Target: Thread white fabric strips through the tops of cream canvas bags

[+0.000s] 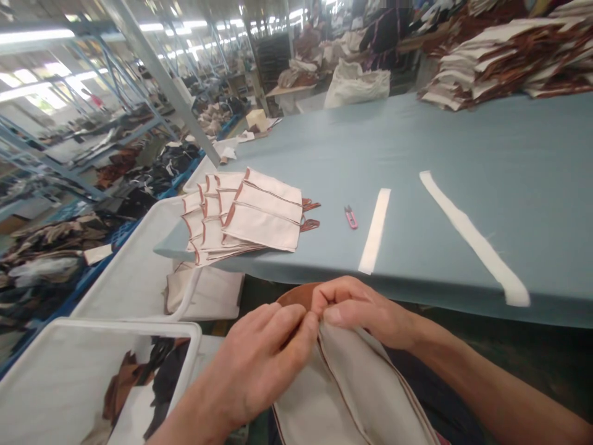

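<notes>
A cream fabric bag piece [324,395] with brown piping hangs below the table's front edge, partly over my lap. My left hand [266,355] pinches its upper edge with thumb and forefinger. Right beside it, my right hand [361,309] grips the same edge, the two sets of fingertips meeting. Brown material [296,295] shows just behind my fingers. What lies exactly between the fingertips is hidden. On the table beyond, pink-handled thread snips [351,216] lie near a short cream strip [376,232].
A fanned stack of cream bag pieces [269,210] lies at the table's left end. A longer cream strip [472,232] is on the blue-grey table [352,148]. White bins [194,346] stand at left, one holding scraps. A tall fabric pile [500,59] sits back right; a metal post [162,74] rises back left.
</notes>
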`<control>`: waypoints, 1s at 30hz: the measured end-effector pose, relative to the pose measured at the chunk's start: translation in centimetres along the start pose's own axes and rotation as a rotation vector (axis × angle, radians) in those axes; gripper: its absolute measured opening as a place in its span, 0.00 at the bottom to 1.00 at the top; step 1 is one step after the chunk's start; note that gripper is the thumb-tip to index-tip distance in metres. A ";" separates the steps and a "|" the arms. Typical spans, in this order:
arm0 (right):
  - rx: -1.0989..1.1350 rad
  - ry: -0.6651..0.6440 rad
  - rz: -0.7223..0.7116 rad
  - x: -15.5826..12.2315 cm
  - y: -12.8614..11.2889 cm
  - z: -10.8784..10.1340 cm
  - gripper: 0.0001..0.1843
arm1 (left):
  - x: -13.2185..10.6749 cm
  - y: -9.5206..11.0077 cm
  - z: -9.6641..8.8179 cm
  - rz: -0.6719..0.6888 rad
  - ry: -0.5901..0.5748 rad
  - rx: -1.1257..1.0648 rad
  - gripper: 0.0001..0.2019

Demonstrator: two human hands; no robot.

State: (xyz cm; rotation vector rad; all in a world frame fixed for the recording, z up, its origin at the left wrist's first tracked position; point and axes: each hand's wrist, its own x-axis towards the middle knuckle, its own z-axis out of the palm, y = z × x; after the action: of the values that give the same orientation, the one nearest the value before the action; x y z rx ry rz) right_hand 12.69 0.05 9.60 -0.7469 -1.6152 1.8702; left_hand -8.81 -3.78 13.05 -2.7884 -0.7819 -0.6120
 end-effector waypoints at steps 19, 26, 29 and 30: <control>-0.794 0.221 -0.411 -1.8 -1.7 2.8 0.07 | -0.4 -0.4 -2.3 -0.369 -0.249 -0.587 0.11; -0.939 0.261 -0.434 -2.8 -1.9 3.2 0.09 | 0.2 -0.7 -1.9 -0.216 -0.217 -0.391 0.14; -0.940 0.267 -0.428 -3.2 -2.2 3.4 0.09 | 0.3 -1.0 -2.1 -0.197 -0.244 -0.475 0.13; -0.936 0.256 -0.428 -3.3 -2.2 3.4 0.09 | 0.4 -1.1 -2.0 -0.202 -0.260 -0.541 0.12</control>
State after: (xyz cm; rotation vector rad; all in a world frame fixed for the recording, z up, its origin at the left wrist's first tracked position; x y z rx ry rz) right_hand 12.67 -4.36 12.41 -0.8508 -2.2304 0.6323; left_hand -9.79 -3.25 15.10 -3.3590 -1.1010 -0.5682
